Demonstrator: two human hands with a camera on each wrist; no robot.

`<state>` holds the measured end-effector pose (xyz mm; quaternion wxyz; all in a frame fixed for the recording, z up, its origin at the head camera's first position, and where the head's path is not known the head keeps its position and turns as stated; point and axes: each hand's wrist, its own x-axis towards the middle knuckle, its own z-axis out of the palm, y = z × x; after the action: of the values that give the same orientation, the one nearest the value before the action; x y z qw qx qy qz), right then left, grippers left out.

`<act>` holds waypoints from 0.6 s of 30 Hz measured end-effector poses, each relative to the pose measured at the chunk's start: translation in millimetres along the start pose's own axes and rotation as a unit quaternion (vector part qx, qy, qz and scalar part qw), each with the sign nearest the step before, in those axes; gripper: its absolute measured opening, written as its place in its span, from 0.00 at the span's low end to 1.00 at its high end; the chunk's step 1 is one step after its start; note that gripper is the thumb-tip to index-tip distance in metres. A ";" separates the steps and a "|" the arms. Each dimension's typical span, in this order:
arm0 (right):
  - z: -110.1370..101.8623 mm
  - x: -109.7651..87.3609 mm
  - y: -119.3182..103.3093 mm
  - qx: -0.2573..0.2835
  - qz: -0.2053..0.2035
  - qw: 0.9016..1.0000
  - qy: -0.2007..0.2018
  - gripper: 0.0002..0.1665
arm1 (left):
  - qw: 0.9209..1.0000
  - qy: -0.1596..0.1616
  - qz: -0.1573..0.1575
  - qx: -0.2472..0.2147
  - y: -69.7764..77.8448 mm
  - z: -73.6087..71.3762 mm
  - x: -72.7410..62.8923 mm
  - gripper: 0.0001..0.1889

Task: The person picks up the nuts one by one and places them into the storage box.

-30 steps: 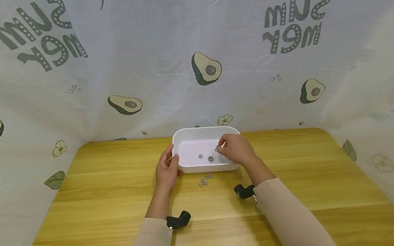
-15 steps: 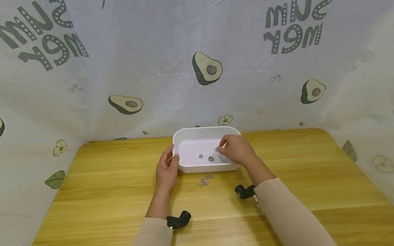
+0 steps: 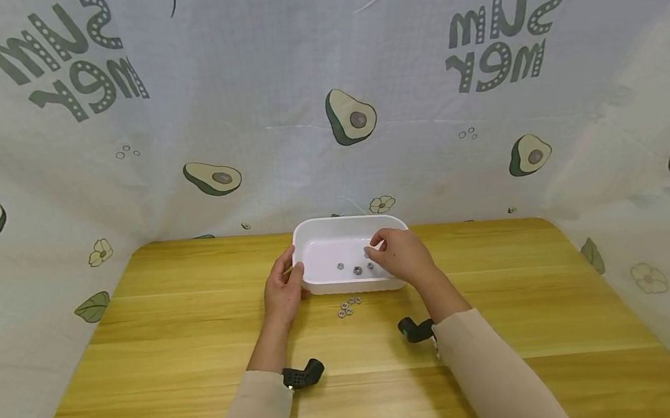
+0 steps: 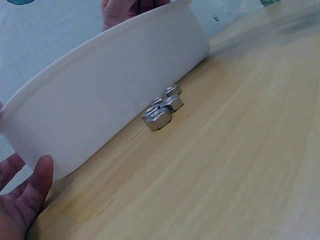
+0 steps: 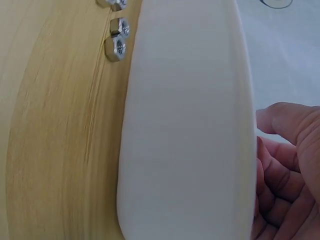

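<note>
A white plastic bin [image 3: 325, 286] stands near the table's far edge. My left hand [image 3: 283, 295] holds its left end, thumb by the front corner and fingers along the side. Over the bin's right part, my right hand [image 3: 402, 254] pinches a small metal nut [image 3: 367, 253] between thumb and fingertips. Below it on the bin's floor lie a larger hex nut [image 3: 358, 270] and two smaller nuts, one [image 3: 370, 266] near the hand and one [image 3: 340, 266] farther left. In the right wrist view the bin's wall hides what the right hand [image 5: 287, 165] pinches.
Several hex nuts [image 4: 159, 119] lie clustered on the wooden table [image 3: 204, 359], close to the bin's front wall. A printed cloth [image 3: 275, 106] with avocados hangs behind the table. Each wrist wears a black camera mount [image 3: 304, 373].
A nut now shows on the bin's floor just in front of my right fingertips, where none showed before. The right fingers have barely moved. My left hand and the bin stay in place.
</note>
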<state>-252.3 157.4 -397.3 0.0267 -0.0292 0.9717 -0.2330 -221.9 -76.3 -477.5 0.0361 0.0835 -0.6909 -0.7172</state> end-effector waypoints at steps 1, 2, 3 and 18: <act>-0.2 -1.4 -1.0 0.002 -0.001 1.000 0.004 0.17 | 1.000 -0.001 0.001 -0.001 -0.1 0.0 0.2 0.25; -0.7 -3.1 -2.0 0.004 -0.003 1.000 0.007 0.18 | 1.000 -0.002 0.001 -0.001 0.2 0.1 0.0 0.25; -1.4 -4.7 -2.9 0.006 -0.006 1.000 0.010 0.18 | 1.000 -0.003 0.002 -0.002 0.3 0.3 -0.2 0.25; -5.0 -38.4 -14.7 0.056 -0.027 0.997 0.033 0.15 | 1.000 -0.001 -0.004 -0.005 1.9 0.6 -1.7 0.25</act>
<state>-213.6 149.1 -384.8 -0.0101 -0.0462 0.9562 -0.2889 -220.4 -75.6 -475.5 0.0331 0.0855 -0.6872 -0.7207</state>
